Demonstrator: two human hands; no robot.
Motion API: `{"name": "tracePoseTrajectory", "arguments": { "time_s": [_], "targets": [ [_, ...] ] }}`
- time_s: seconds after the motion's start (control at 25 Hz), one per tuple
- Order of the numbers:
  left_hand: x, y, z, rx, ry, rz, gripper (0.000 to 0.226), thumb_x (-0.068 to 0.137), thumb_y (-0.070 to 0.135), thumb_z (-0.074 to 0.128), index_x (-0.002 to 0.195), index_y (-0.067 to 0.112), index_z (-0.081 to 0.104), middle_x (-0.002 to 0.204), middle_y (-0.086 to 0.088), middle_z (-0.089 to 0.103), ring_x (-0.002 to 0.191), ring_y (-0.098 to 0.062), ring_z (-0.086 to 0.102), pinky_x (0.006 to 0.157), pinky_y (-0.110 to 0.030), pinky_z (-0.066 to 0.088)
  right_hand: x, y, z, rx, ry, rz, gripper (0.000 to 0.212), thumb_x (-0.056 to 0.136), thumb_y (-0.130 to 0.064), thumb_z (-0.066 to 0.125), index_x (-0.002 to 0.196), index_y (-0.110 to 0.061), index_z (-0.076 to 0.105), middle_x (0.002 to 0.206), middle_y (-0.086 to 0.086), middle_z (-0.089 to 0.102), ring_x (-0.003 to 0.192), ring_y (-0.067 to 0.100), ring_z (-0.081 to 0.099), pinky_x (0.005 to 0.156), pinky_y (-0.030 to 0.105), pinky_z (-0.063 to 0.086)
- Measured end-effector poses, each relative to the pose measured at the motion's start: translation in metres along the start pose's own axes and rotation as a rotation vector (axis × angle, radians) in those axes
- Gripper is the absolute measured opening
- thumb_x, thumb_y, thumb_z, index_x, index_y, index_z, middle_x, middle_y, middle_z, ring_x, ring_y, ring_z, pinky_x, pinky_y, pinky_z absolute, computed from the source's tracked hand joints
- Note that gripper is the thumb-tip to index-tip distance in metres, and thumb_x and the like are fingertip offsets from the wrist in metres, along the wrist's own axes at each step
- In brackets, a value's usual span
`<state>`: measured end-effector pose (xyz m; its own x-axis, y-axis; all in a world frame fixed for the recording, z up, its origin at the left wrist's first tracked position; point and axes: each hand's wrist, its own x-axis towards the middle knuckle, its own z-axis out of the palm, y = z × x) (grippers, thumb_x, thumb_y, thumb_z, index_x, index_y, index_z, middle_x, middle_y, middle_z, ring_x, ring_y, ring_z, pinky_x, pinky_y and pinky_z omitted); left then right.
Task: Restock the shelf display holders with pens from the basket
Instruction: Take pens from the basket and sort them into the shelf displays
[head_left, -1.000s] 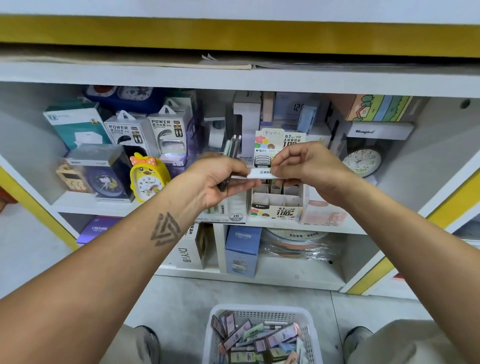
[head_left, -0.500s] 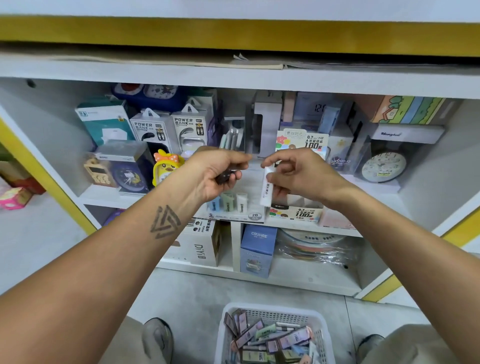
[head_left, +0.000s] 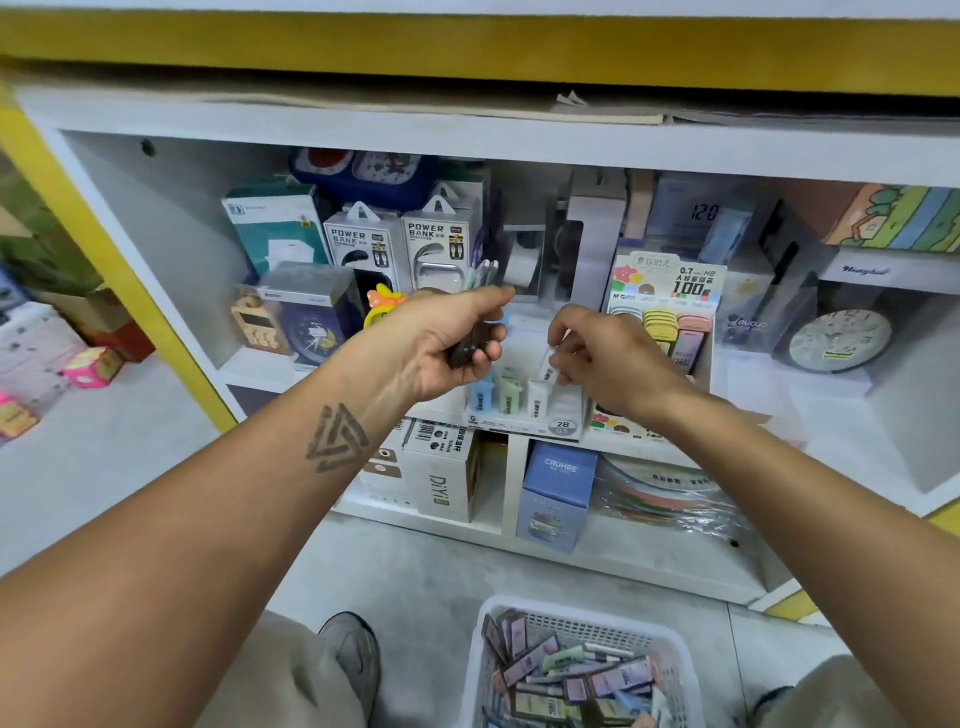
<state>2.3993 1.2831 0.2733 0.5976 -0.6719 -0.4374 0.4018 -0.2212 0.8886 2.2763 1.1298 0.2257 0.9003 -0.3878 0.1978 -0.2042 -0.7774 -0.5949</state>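
Right fingers (head_left: 563, 340) pinch a white pen pack (head_left: 546, 370) above the holder (head_left: 524, 423) (left fingers (head_left: 485, 340) grip dark packs (head_left: 464, 349)).

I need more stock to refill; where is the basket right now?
In the head view, the white basket sits on the floor at bottom centre, right of the grey shoe.

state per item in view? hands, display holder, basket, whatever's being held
left hand: grips dark packs
dark packs: held above the shelf
right hand: pinches white pack
white pack: upright, at holder's rear row
display holder: on shelf, partly filled
basket: on floor, holds many packs
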Motion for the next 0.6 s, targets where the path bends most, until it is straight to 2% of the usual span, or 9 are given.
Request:
{"name": "tracePoseTrajectory", "arguments": {
  "time_s": [0.08,0.16,0.28,0.4,0.48,0.56,0.6],
  "targets": [
    [-0.0006,-0.0014,-0.0029,0.022,-0.015,-0.007,0.021,0.093,0.031,0.067,0.086,0.015,0.056,0.061,0.0,0.055,0.043,-0.009,0.048,0.036,-0.015,0.036,0.0007,-0.0007,0.0058,-0.044,-0.041,0.003,0.015,0.098,-0.012,0.057,0.096,-0.026,0.057,0.08,-0.008,0.067,0.074,0.006,0.067,0.053,0.02,0.048],
    [-0.0011,-0.002,-0.0061,0.032,-0.036,-0.014,0.022,0.092,0.031,0.068,0.082,0.016,0.056,0.061,0.0,0.055,0.044,-0.009,0.05,0.037,-0.015,0.038,0.0012,-0.0006,0.0083,-0.073,-0.058,0.003,0.016,0.098,-0.012,0.057,0.095,-0.028,0.056,0.081,-0.009,0.066,0.073,0.001,0.065,0.051,0.017,0.044],
    [-0.002,-0.0027,-0.0092,0.039,-0.046,-0.012,0.022,0.089,0.03,0.072,0.082,0.015,0.057,0.062,0.001,0.056,0.045,-0.008,0.051,0.039,-0.016,0.041,0.002,-0.0013,0.005,-0.077,-0.076,-0.013,0.019,0.097,-0.011,0.06,0.091,-0.029,0.056,0.08,-0.01,0.067,0.076,0.002,0.066,0.064,0.031,0.057],
    [-0.0031,-0.0032,-0.01,0.039,-0.046,-0.008,0.022,0.088,0.029,0.073,0.081,0.015,0.058,0.063,0.0,0.057,0.046,-0.008,0.052,0.041,-0.016,0.042,0.0022,-0.0018,0.0014,-0.109,-0.11,-0.038,0.017,0.096,-0.011,0.06,0.09,-0.027,0.06,0.082,-0.008,0.068,0.075,0.005,0.067,0.072,0.039,0.06],
    [-0.0038,-0.004,-0.0102,0.042,-0.048,-0.003,0.021,0.087,0.028,0.074,0.082,0.014,0.059,0.064,0.0,0.058,0.047,-0.009,0.053,0.043,-0.017,0.044,0.0009,-0.0036,0.0014,-0.201,-0.16,-0.047,0.018,0.097,-0.011,0.059,0.097,-0.025,0.07,0.093,-0.004,0.072,0.084,0.012,0.068,0.079,0.037,0.058],
    [-0.0045,-0.0049,-0.0089,0.063,-0.054,0.001,0.018,0.086,0.023,0.075,0.084,0.013,0.061,0.065,-0.001,0.061,0.048,-0.009,0.055,0.045,-0.017,0.047,-0.0001,-0.0058,0.0005,-0.284,-0.171,-0.055,0.024,0.098,-0.011,0.056,0.107,-0.023,0.075,0.106,-0.005,0.073,0.094,0.013,0.066,0.084,0.027,0.053],
    [-0.0047,-0.0054,-0.0072,0.073,-0.062,0.003,0.016,0.086,0.02,0.075,0.085,0.011,0.062,0.065,-0.001,0.062,0.048,-0.009,0.057,0.045,-0.017,0.048,0.0006,-0.0077,-0.0008,-0.24,-0.135,-0.048,0.026,0.098,-0.01,0.056,0.11,-0.022,0.075,0.106,-0.008,0.072,0.094,0.011,0.066,0.083,0.022,0.051]
  ]
}}
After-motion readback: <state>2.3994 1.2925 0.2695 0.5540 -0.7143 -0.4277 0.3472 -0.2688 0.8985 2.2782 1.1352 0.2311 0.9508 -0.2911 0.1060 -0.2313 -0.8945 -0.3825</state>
